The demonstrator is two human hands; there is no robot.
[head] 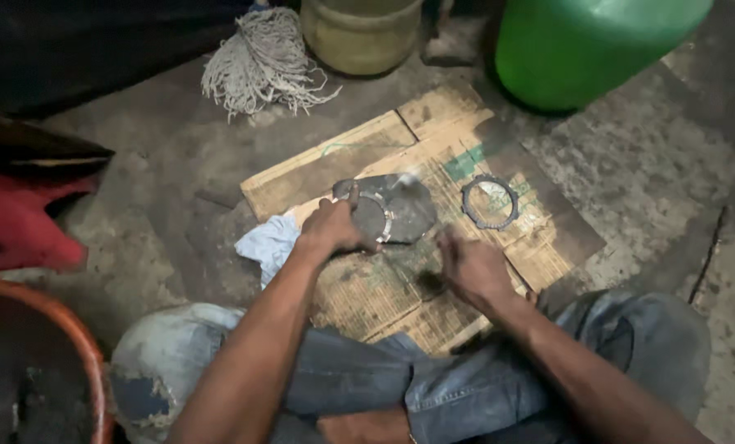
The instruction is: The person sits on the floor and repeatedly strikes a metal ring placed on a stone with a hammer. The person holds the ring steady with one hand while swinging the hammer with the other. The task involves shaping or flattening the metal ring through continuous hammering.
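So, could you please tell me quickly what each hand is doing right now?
Left hand: closed on the dark metal cover.
Right hand: blurred; its grip cannot be told.

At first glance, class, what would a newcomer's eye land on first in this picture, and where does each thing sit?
The two hands at the centre: the left hand presses on a dark grey metal cover lying on flattened cardboard, while the right hand is blurred beside it. Just right of the cover lies a toothed ring-shaped plate. At the top right stands a bright green plastic container, with a frayed mop head at the top left.
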